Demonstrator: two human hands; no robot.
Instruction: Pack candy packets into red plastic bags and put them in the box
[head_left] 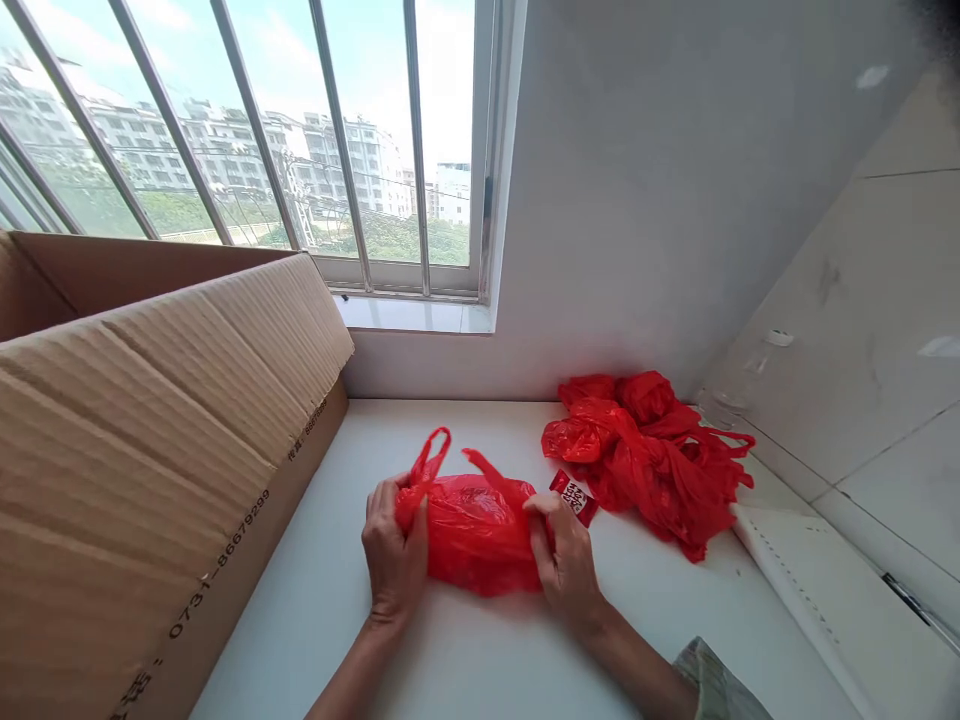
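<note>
A red plastic bag (480,540) with something bulky inside lies on the white table (480,660) in front of me. One of its handle loops stands up at the left and the other leans over the top. My left hand (394,545) grips the bag's left end, fingers behind and thumb in front. At the right end, my right hand (562,560) pinches the plastic near the other handle. The contents are hidden by the red film. A small red packet (574,497) with white print lies just beyond my right hand.
Crumpled red plastic bags (652,460) are heaped at the back right. A large open cardboard box (172,420) fills the left side. A clear bottle (742,380) stands in the far right corner, and a white board (847,600) lies at the right. Beyond is a barred window (345,150).
</note>
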